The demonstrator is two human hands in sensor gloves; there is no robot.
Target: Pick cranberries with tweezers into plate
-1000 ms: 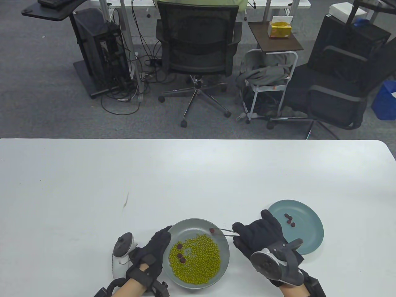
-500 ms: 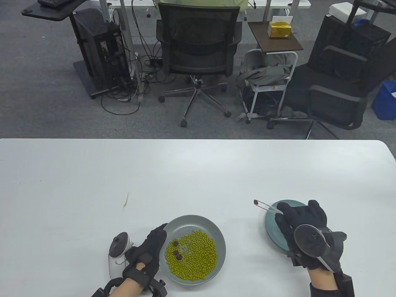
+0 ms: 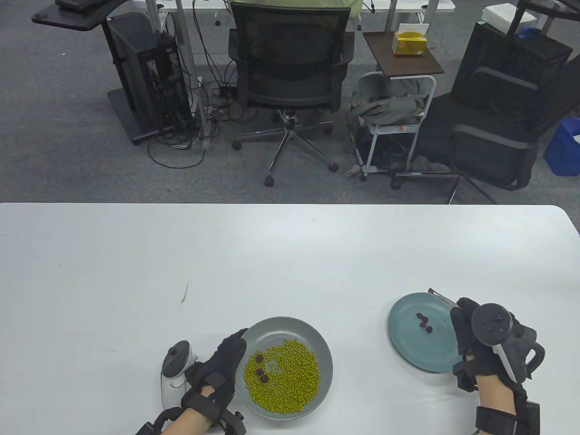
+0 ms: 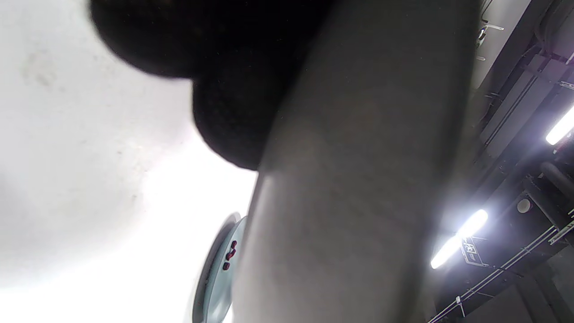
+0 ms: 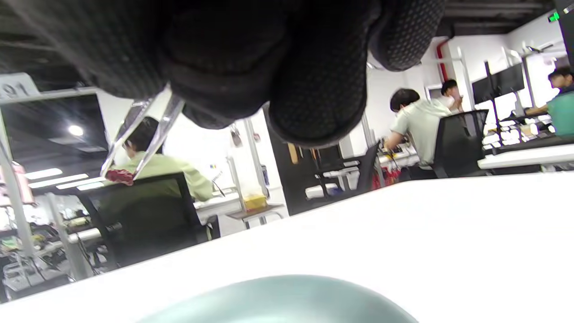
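We take the round teal plate [image 3: 410, 337] as our landmark on the white table [image 3: 290, 253]. Three dark red cranberries [image 3: 424, 321] lie on it, close together near its middle. The right hand [image 3: 487, 349], in a black glove, sits at the plate's right rim and grips thin metal tweezers [image 3: 442, 297], which reach over the plate's far rim. In the right wrist view the tweezers [image 5: 142, 134] pinch one red cranberry [image 5: 119, 176] at their tips, held above the plate [image 5: 287, 300].

Well to the left of the teal plate stands a grey round dish of green beans [image 3: 285, 367]. We count three more dark cranberries [image 3: 261, 368] lying among the beans on the dish's left part. The left hand [image 3: 217, 376], also gloved in black, holds the dish by its left rim, fingers curled against the edge. In the left wrist view the dish wall [image 4: 358, 179] fills most of the frame, with the teal plate [image 4: 219, 273] visible beyond it.
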